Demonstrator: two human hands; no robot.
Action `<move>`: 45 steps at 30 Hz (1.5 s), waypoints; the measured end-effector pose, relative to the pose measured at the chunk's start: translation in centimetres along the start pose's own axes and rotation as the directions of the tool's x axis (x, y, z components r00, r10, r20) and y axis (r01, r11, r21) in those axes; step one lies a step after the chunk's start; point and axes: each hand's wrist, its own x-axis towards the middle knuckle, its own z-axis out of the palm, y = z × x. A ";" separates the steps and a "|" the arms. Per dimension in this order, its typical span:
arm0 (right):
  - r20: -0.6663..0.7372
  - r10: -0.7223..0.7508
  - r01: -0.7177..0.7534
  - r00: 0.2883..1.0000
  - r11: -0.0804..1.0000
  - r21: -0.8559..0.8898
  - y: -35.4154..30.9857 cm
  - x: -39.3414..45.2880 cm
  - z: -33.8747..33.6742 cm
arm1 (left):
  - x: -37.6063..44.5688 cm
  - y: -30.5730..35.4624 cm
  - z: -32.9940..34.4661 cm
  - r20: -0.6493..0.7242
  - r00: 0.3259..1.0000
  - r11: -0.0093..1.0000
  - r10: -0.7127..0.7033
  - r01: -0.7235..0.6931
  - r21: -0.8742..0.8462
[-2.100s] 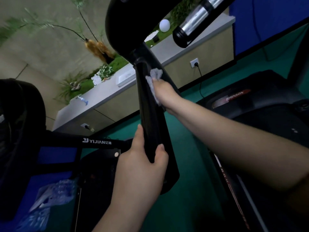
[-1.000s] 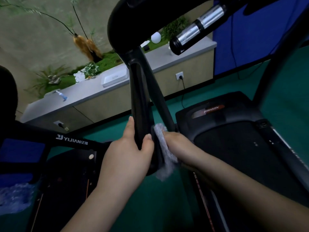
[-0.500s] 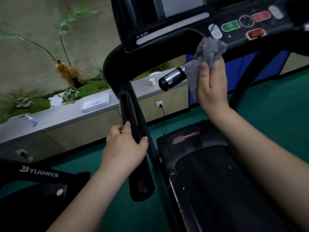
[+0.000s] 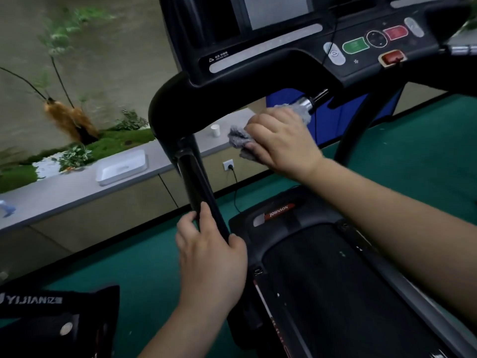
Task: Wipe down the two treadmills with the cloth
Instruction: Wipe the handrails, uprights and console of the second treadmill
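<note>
A black Johnson treadmill [image 4: 304, 267] fills the right half, its console [image 4: 284, 47] with green and red buttons at the top. My right hand [image 4: 281, 139] grips a grey cloth [image 4: 238, 138] wrapped around the chrome handlebar grip [image 4: 313, 99] under the console; most of the grip is hidden by cloth and hand. My left hand [image 4: 209, 251] grips the treadmill's left black upright post [image 4: 196, 182] low down. A second black treadmill marked Yijian [image 4: 59, 319] shows at the bottom left corner.
A grey counter [image 4: 64, 187] runs along the wall with a white tray [image 4: 121, 169], a white cup [image 4: 215, 130], plants and moss. A wall socket [image 4: 228, 165] with a black cable sits below it. Green floor [image 4: 129, 267] lies between the treadmills.
My right hand with the cloth came up from the upright post to the chrome grip and now closes around it. The view lifted to the console. My left hand stays on the post.
</note>
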 end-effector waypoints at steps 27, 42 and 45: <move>-0.038 0.120 -0.117 0.992 0.992 0.053 5.9 -0.1 -0.9 | 0.2 2.1 0.6 -0.018 0.975 0.933 -0.223 0.219 0.286; 0.264 -0.099 0.070 0.959 0.991 0.116 7.4 1.8 -2.4 | 0.0 4.7 0.7 -0.066 0.949 0.884 -0.309 0.312 0.350; 0.323 -0.311 0.255 0.894 0.945 0.206 4.4 3.2 -2.1 | 0.3 4.9 0.7 -0.061 0.945 0.872 -0.323 0.321 0.370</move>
